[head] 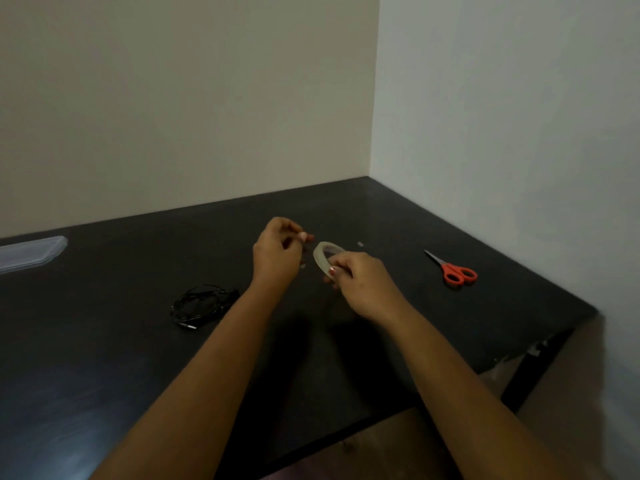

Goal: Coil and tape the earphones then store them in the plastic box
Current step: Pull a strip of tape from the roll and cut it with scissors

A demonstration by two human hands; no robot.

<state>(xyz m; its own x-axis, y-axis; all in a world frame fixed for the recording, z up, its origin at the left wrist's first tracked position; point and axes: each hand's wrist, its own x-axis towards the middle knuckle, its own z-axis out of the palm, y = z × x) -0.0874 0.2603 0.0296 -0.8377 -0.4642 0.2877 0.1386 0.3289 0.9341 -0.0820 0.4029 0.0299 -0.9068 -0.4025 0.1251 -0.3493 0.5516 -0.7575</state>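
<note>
the earphones (202, 305) lie coiled on the table (104, 341), untaped. the tape roll (323, 258) is pinched by the right hand (360, 282); its end is seemingly pulled by the pinched left hand (277, 251) (plastic box (31, 252) far left, unused).

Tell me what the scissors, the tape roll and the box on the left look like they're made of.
Scissors: glossy orange handles, likely plastic; pale grey blades, probably metal. Tape roll: translucent, likely clear plastic film. Plastic box: see-through, faintly shiny, looks like clear plastic.

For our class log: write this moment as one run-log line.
stage: pulling tape | right hand: tape roll | left hand: tape end | earphones: coiled, on table | scissors: unused
</note>
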